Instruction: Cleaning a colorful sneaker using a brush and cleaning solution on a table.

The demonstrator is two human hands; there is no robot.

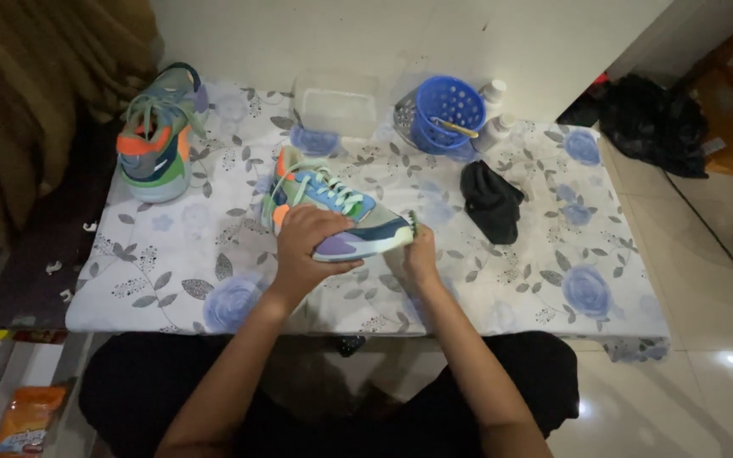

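Note:
A colourful sneaker (pixel 341 208) with pale green laces lies tilted on its side on the flower-patterned table cloth (pixel 553 254). My left hand (pixel 305 246) grips it around the middle, over the sole side. At the shoe's toe, my right hand (pixel 422 253) holds a small brush (pixel 413 222) against the white sole edge. The matching second sneaker (pixel 159 136) stands at the table's far left.
A clear plastic tub (pixel 337 103) and a blue perforated basket (pixel 444 114) sit along the back wall, with two small white bottles (pixel 494 110) beside the basket. A black cloth (pixel 491 202) lies right of the shoe. A black bag (pixel 655 119) rests on the floor at right.

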